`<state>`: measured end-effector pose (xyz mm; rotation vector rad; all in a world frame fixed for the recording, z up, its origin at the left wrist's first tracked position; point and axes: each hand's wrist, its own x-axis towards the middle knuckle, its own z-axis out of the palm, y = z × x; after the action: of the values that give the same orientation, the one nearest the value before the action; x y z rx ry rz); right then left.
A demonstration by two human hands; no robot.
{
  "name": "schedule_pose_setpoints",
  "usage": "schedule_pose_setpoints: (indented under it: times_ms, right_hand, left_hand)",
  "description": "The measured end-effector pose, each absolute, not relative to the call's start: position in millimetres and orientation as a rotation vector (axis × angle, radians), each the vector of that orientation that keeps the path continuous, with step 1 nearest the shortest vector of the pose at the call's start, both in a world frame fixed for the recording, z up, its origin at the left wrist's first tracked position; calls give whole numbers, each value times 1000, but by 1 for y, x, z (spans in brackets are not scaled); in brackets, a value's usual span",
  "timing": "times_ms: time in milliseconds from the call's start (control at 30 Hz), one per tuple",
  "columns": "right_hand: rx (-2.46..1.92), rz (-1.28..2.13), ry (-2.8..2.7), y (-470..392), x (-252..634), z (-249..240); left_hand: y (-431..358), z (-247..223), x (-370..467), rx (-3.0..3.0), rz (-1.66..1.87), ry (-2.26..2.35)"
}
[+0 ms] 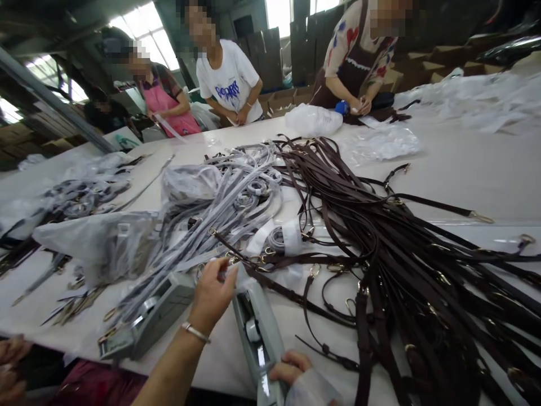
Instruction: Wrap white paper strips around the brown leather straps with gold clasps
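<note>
Reaching forward, my left hand point(212, 293) pinched its fingertips together on the metal ring end of a dark brown strap point(270, 285), near the front edge of the white desk point(465, 175). That strap was narrow, flat and leather-like, with brass-coloured hardware; its long axis ran from the upper left by my fingers down to the lower right. My right hand point(291, 369) was closed around the near end of a grey plastic tape dispenser point(257, 332), a long boxy body whose axis pointed away from me and slightly left. A second grey dispenser point(156, 318) lay just left of my wrist. Behind them sat a heap of grey-wrapped straps point(236, 197), glossy and crinkled, and to the right a large tangle of brown straps point(401, 254). Across the desk a person's white T-shirt point(230, 79) carried blue lettering, too blurred to read.
</note>
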<state>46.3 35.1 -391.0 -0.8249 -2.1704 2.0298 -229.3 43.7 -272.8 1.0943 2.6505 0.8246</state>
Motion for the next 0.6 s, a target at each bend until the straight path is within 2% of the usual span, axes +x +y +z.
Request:
schedule_pose_setpoints:
  times_ms: [100, 233, 400, 600]
  right_hand:
    - [-681, 2085, -2156, 41, 49, -396]
    - [-302, 1882, -2248, 50, 54, -378]
    - [-391, 1707, -2183, 27, 67, -351]
    - [-407, 1474, -2166, -17, 100, -377]
  left_hand:
    - [-27, -313, -203, 622, 1103, 2292]
    - [-65, -353, -153, 739, 1313, 2076]
    - [-77, -367, -113, 872, 1357, 2149]
    - [-91, -371, -67, 868, 1374, 2104]
